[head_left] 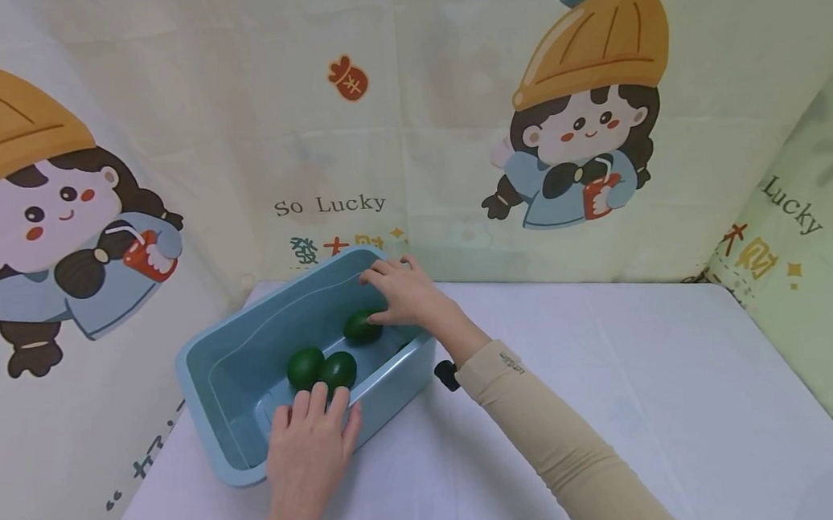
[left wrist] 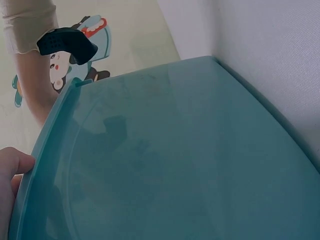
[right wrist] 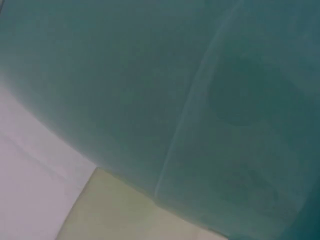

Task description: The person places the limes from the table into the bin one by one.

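Note:
A blue plastic bin (head_left: 242, 361) stands at an angle on the table. Inside it, two dark green avocados (head_left: 305, 368) lie side by side near the middle. Another avocado (head_left: 360, 328) sits closer to the right end. My left hand (head_left: 309, 445) reaches over the near rim, its fingertips overlapping the lower edge of one avocado; the left wrist view shows its thumb (left wrist: 22, 162) right at the rim. Over the bin's right end, my right hand (head_left: 407, 293) has its fingers spread, with the thumb close against the single avocado. A small dark green patch below that hand is mostly hidden.
White cloth covers the table (head_left: 586, 409). Behind the bin hangs a printed backdrop (head_left: 446, 169) with cartoon figures, reaching down to the table's back edge. A black wrist device (head_left: 446, 375) juts out below the right sleeve (head_left: 552, 436).

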Demonstrator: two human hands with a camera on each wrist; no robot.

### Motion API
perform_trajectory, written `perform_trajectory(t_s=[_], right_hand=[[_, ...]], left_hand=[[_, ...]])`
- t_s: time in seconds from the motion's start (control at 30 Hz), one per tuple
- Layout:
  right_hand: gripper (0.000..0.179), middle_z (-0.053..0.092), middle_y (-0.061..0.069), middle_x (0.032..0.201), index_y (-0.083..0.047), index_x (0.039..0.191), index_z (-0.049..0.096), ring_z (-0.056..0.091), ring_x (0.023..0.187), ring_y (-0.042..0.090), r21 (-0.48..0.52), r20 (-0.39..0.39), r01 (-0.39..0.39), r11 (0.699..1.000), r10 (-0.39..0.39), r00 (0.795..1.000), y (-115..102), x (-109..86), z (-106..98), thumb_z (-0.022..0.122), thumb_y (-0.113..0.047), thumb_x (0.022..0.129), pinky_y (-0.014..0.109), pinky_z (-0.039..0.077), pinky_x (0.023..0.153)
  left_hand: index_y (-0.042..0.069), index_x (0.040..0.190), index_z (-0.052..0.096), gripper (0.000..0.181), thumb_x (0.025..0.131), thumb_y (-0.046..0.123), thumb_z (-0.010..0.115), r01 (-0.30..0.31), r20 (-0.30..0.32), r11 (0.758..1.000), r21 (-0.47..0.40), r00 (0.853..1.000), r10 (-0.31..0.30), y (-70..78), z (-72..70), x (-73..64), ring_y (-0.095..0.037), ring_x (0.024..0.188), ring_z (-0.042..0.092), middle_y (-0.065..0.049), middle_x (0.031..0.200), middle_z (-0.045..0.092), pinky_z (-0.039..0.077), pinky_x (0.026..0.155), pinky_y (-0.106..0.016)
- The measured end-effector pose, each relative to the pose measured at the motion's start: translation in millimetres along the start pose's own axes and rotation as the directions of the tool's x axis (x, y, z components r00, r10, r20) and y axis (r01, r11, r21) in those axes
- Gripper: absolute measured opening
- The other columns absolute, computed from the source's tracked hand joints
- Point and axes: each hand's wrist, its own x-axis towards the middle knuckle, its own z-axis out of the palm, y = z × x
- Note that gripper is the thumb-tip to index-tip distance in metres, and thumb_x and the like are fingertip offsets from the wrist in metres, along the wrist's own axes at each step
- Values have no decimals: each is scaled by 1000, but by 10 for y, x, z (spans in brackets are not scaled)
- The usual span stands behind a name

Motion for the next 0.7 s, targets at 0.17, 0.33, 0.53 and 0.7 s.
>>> perform_trajectory(t_s=[0.17,0.33,0.53,0.7], right_hand=[[58,46,-1,131,-21,127,48,39,121,20,32,-16,-1,999,1,1000,30,-64,-32,66,-46,78,45,19,105],[57,47,-1,129,-22,128,48,40,121,20,33,-41,-4,999,6,999,68,-142,-76,65,-46,79,45,20,105],[58,47,0,127,-21,129,47,40,120,20,3,-76,22,1000,-21,997,100,-282,-135,63,-48,80,45,21,104],[57,47,2,128,-20,129,47,40,120,20,-7,-135,35,999,-36,990,144,-429,-181,62,-47,81,45,22,102]], left_hand=[[9,81,52,48,96,39,18,-1,-10,1000,-2,1000,1,6,5,1,-24,66,38,-8,73,43,30,58,-35],[9,82,52,51,97,40,15,8,13,1000,-12,1000,-8,11,7,6,-25,67,38,-9,74,43,30,58,-36],[10,83,53,54,96,42,12,22,40,1000,-16,999,-21,16,2,-3,-26,69,39,-9,75,43,30,59,-36],[10,85,54,56,96,43,10,35,65,999,-22,997,-33,13,-7,-3,-26,71,39,-9,77,43,30,61,-37]])
